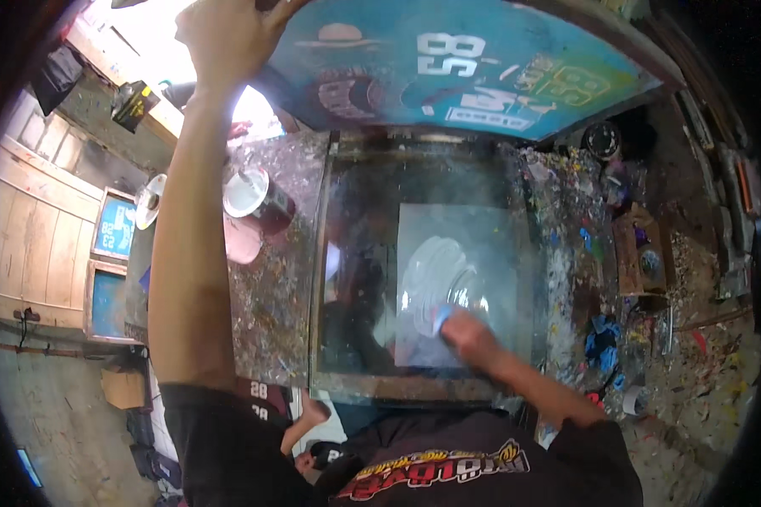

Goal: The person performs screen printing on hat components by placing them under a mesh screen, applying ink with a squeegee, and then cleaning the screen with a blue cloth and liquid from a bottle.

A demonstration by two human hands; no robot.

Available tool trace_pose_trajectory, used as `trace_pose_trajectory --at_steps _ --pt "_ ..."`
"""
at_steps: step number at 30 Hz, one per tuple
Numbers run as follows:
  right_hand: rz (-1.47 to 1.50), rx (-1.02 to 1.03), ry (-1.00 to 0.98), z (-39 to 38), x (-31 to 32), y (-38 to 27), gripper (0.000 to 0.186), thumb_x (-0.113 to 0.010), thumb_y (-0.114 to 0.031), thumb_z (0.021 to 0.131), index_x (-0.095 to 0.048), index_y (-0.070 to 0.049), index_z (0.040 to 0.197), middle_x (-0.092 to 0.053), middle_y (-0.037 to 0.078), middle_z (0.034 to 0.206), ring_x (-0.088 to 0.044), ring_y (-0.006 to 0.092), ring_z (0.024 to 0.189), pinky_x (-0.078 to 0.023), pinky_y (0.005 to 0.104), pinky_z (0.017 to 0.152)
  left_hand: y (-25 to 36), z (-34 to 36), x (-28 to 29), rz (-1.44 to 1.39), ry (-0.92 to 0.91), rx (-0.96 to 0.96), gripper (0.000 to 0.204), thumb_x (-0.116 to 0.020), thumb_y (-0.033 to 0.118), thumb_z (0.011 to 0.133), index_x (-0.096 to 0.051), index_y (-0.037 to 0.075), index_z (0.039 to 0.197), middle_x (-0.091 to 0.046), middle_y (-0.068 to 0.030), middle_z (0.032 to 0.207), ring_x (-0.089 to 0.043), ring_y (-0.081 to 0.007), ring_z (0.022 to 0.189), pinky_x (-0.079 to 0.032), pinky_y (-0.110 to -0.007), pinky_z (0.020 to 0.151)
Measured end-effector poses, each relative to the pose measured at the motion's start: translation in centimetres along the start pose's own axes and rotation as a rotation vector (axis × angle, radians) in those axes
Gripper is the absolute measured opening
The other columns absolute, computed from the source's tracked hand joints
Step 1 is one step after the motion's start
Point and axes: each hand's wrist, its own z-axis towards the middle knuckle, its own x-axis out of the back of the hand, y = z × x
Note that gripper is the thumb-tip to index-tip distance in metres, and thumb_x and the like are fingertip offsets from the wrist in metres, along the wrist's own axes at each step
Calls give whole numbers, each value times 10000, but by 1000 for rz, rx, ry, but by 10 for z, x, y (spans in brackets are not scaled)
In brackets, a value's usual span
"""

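My left hand reaches to the top of the view and grips the edge of a blue silk-screen frame, which stands tilted up at the back; some fingertips are cut off by the view's edge. Pale letters and shapes show on its mesh. Below it, a dark glossy glass-like panel lies in the bench, with a light grey rectangle on it. Whitish wet swirls cover the rectangle's middle. My right hand, slightly blurred, is closed on a small pale-blue cloth pressed against those smears.
An open paint tub and a pink container stand left of the panel on the paint-spattered bench. To the right are a wooden box and a crumpled blue rag. Small blue framed screens lean at far left.
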Motion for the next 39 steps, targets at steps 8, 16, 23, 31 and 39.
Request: trace_pose_trajectory --at_steps 8,16,23,31,39 --pt "176 71 -66 16 -27 -8 333 -609 -30 934 -645 3 1263 -643 229 1284 -554 394 1297 -486 447 1088 3 -12 6 -30 -63 72 539 -755 589 812 -667 76 953 -660 -164 844 -637 -377 841 -441 -491 793" --pt "-235 -317 331 16 118 183 342 -548 -55 942 -621 -4 1272 -594 239 1339 -556 435 1256 -434 486 1099 -22 -19 -2 133 -78 84 580 -693 627 863 -702 121 1146 -723 -86 1143 -678 -309 1020 -416 -485 964" --pt "-276 -944 284 -44 239 168 431 -572 -295 1024 -611 -25 1358 -562 265 1418 -569 440 1270 -463 476 1060 -49 -28 -3 234 -14 -36 545 -679 600 894 -703 155 1208 -742 -62 1037 -692 -269 949 -498 -430 796" --pt "-804 -933 153 -268 141 53 525 -646 -360 994 -548 -61 1415 -599 285 1308 -607 494 1085 -485 514 964 -30 -15 -28 224 -66 50 556 -666 610 906 -716 146 1209 -755 -80 1056 -702 -279 996 -491 -437 869" --pt "-77 -746 256 -98 103 69 483 -565 -332 1047 -532 13 1384 -487 238 1496 -519 454 1295 -407 501 1083 -7 -15 -28 63 321 -122 540 -757 593 804 -667 79 940 -653 -136 822 -634 -366 831 -444 -470 754"
